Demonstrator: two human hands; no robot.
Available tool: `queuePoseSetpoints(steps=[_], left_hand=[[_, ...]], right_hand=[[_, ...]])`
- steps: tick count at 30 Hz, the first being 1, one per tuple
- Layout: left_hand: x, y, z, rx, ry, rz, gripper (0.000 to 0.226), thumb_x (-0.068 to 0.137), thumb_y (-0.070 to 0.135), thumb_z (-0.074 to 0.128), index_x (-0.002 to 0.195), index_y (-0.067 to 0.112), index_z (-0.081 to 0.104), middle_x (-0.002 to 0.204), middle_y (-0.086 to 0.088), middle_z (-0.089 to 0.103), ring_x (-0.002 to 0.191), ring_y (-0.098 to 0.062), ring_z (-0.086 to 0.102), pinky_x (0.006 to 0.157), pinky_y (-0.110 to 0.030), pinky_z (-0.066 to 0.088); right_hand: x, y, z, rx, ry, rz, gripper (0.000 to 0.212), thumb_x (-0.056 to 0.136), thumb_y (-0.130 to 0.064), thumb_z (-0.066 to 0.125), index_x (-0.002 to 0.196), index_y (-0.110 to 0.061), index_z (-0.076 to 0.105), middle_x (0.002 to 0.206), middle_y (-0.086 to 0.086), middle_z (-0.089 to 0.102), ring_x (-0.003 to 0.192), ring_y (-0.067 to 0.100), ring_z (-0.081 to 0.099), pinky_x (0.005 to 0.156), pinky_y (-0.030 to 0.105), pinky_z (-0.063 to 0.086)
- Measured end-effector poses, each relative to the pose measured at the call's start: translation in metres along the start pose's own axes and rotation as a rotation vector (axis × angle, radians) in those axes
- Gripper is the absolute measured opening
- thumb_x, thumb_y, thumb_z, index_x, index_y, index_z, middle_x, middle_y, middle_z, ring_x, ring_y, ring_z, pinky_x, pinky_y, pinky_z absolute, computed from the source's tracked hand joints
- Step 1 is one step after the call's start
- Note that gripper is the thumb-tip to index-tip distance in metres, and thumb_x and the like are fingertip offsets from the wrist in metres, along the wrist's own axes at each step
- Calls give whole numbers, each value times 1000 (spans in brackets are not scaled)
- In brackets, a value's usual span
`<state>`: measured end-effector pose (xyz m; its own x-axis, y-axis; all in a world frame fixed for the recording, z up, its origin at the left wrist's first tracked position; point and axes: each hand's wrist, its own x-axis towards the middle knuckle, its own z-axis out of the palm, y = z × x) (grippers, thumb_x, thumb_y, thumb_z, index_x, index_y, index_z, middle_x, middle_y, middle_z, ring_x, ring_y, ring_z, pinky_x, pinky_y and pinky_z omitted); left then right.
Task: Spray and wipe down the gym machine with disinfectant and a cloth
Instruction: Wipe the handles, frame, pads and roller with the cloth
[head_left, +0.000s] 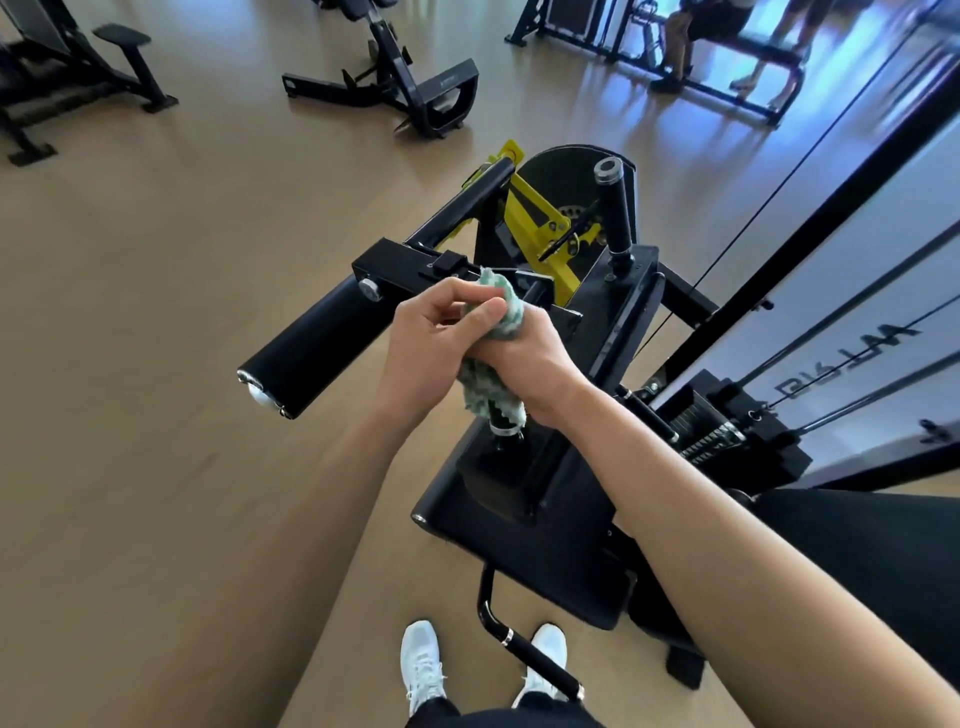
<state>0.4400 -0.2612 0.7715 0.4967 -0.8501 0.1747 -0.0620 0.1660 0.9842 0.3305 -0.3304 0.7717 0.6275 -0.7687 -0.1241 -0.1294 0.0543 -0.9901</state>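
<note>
A tan wooden floor (156, 312) spreads across the room, and a pair of white shoes (423, 665) stands on it at the bottom edge. Farther back sit a black bench (124, 57) at the left and a black frame (415, 88) near the middle. Some legs (680, 47) (blurred, bodies cut off) show at top right.

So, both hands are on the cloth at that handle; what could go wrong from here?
The cloth is bunched between the left hand and right hand around one handle, so the roller pad beside it may get skipped. Its loose top sits close to the yellow adjuster and could snag. No spray bottle in view: possibly a dry wipe.
</note>
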Motion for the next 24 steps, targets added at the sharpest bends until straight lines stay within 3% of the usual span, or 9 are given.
queuePoseSetpoints(steps=[3, 6, 8, 12, 14, 16, 20, 24], left_hand=[[4, -1, 1, -9, -3, 6, 8, 92, 9, 72, 92, 15, 77, 87, 2, 76, 89, -12, 73, 84, -26, 56], [5, -3, 4, -51, 8, 3, 11, 92, 4, 70, 89, 13, 74, 84, 6, 75, 85, -8, 70, 81, -25, 55], [5, -5, 7, -84, 5, -13, 7, 93, 3, 70, 91, 9, 73, 89, 4, 76, 86, -9, 71, 81, -28, 57], [8, -6, 5, -128, -12, -40, 5, 93, 2, 70, 91, 6, 72, 95, -9, 77, 91, -17, 74, 85, -34, 60], [10, -4, 4, -106, -23, -36, 8, 92, 1, 69, 88, 7, 71, 91, -4, 77, 89, -15, 73, 82, -31, 59], [9, -2, 5, -72, -15, -30, 5, 91, 3, 69, 86, 4, 70, 82, 3, 74, 83, -10, 70, 78, -25, 56], [7, 1, 9, -27, 15, -21, 7, 91, 3, 67, 87, -3, 66, 73, 5, 67, 74, -6, 65, 72, -19, 52], [4, 6, 13, 40, 36, -6, 10, 86, 11, 62, 76, 10, 63, 71, 2, 61, 72, -8, 58, 70, -20, 48]], right_hand=[[0, -2, 4, 20, 9, -25, 24, 91, -1, 71, 115, -3, 71, 100, 13, 78, 91, 27, 77, 81, 42, 64], [-13, 15, 3, -46, 18, 42, 13, 94, -5, 69, 107, -2, 68, 73, 0, 72, 59, 8, 69, 51, 18, 53], [-23, 30, 2, -61, 27, 129, 16, 95, -7, 70, 102, 3, 61, 75, 8, 65, 51, 8, 62, 45, 17, 46], [-27, 40, 4, -95, 73, 149, 12, 93, -9, 72, 95, -9, 61, 87, 15, 66, 57, 9, 63, 49, 19, 50], [-22, 31, 7, -76, 97, 104, 15, 91, -7, 74, 103, -8, 65, 94, 15, 73, 74, 18, 72, 66, 29, 62], [-15, 18, 8, -29, 91, 25, 23, 91, -4, 74, 112, -8, 68, 102, 15, 76, 91, 27, 76, 83, 41, 64], [-5, -2, 8, 56, 66, -83, 28, 90, 4, 70, 116, -5, 68, 101, 14, 77, 91, 27, 76, 78, 37, 63], [-14, 17, -6, -2, -56, -42, 35, 92, -11, 69, 125, -17, 59, 96, 6, 73, 77, 13, 70, 68, 32, 58]])
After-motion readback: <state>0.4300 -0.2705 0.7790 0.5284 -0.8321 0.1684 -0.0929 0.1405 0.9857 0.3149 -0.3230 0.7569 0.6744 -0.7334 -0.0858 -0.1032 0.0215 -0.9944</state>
